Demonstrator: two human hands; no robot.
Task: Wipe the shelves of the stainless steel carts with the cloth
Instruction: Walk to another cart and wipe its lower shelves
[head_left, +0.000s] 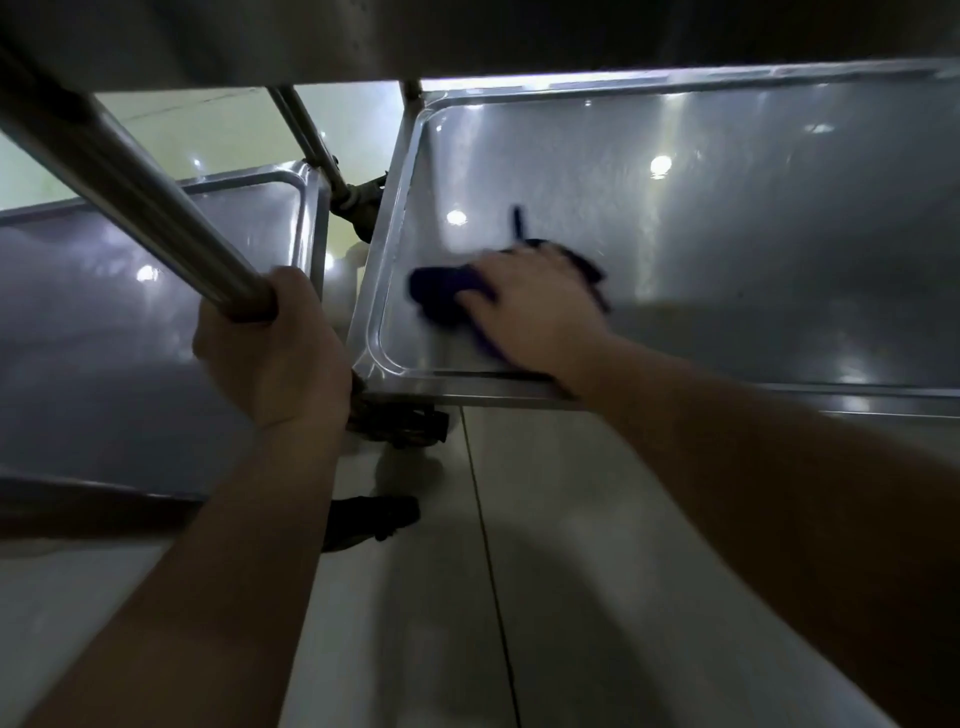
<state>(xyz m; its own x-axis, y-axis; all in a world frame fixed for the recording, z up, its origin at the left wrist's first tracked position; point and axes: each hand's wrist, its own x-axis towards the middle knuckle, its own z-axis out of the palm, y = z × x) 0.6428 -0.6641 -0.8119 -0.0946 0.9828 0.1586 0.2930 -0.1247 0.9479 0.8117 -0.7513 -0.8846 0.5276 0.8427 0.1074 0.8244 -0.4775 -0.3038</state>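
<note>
Cloth (441, 293), dark blue, is lying on the lower shelf (727, 234) of the right-hand cart, near that shelf's front-left corner. The right hand (530, 306) is pressing flat on the cloth, fingers spread over it; blur is hiding how tightly. The cloth's long axis is running left to right across the shelf, its bunched end poking out left of the fingers. The left hand (275, 348) is gripping an upright post (135, 192) just left of the shelf.
</note>
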